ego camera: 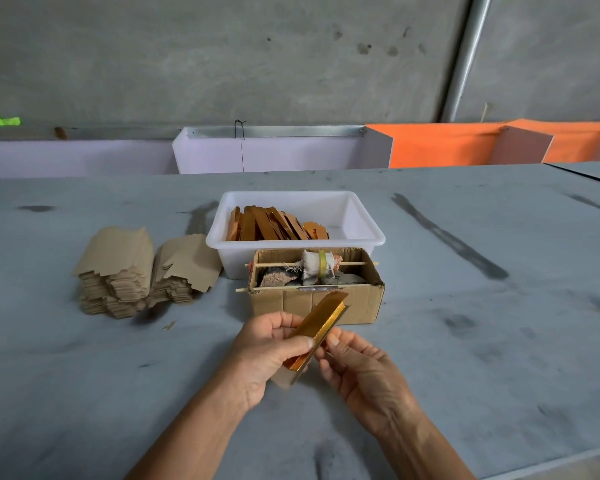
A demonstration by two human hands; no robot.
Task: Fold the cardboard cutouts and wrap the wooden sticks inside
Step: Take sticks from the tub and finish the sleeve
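Observation:
A folded gold-faced cardboard cutout [321, 325] is held slanted above the table, its far end pointing up and right. My left hand [267, 351] grips its lower half with the thumb on top. From the right, my right hand [357, 365] pinches the cutout's edge with thumb and fingertips. Whether a stick lies inside the fold is hidden. Two stacks of flat brown cutouts [136, 271] lie to the left. Folded gold pieces [274, 226] fill the left side of a white plastic tub [361, 216].
A small open cardboard box [312, 303] stands just beyond my hands, holding a cloth-wrapped roller [317, 263] on a thin stick and some rags. The grey table [482, 323] ends at a low purple and orange partition [430, 143] before a concrete wall.

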